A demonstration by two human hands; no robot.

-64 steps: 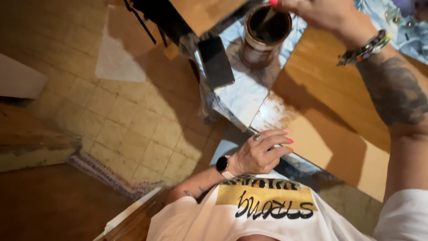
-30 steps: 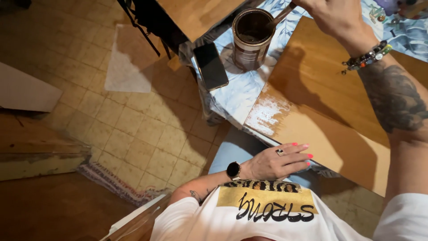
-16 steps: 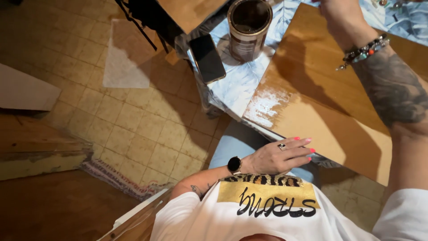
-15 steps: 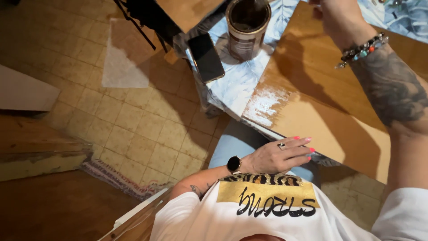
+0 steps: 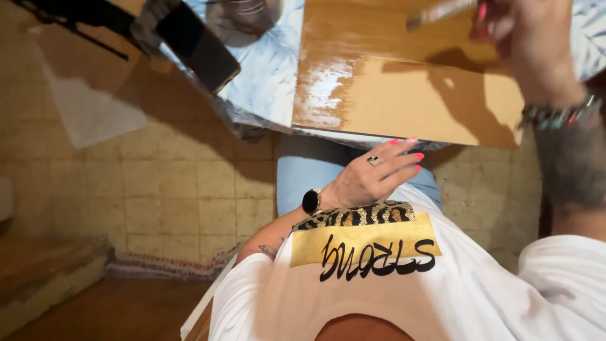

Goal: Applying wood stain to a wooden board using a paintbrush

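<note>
A flat wooden board (image 5: 410, 101) lies on the covered table, its far part wet and darker, its near part pale. My right hand (image 5: 524, 38) hovers over the board's far right, blurred, shut on a paintbrush (image 5: 442, 11) whose handle points left. Against the board's near edge rests my left hand (image 5: 375, 177), fingers together and flat, holding nothing; it wears a ring and a black watch. The paint can (image 5: 243, 16) stands at the top edge, mostly cut off.
A black phone (image 5: 199, 44) lies on the light table cover (image 5: 268, 69) left of the board. Beige floor tiles (image 5: 158, 189) spread below, with a striped rug (image 5: 164, 265) and a wooden step (image 5: 44, 278) at the lower left.
The view has swung so the board is nearer and centred. My right hand left the can and came over the board with the brush. My left hand stayed at the board's near edge.
</note>
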